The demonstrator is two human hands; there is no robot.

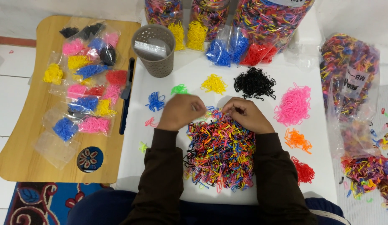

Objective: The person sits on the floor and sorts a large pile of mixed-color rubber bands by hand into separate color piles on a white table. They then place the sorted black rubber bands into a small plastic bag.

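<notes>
**Sorting tiny elastics by colour, one pinch at a time**

Picking happens at the far edge of the mixed pile of small rubber bands [221,154], which sits dead centre on the white table [190,71], right in front of the person. Both hands are curled over that edge: the left hand [180,111] and right hand [245,115] look pinched on bands, though what exactly they grip is hidden. Single-colour heaps fan out in easy reach: blue [154,101], green [179,89], yellow [214,83], black [254,83], pink [293,104], orange [297,140], red [303,171]. Filled bags lie off on the wooden tray [18,146], beside a grey basket [154,50].
</notes>
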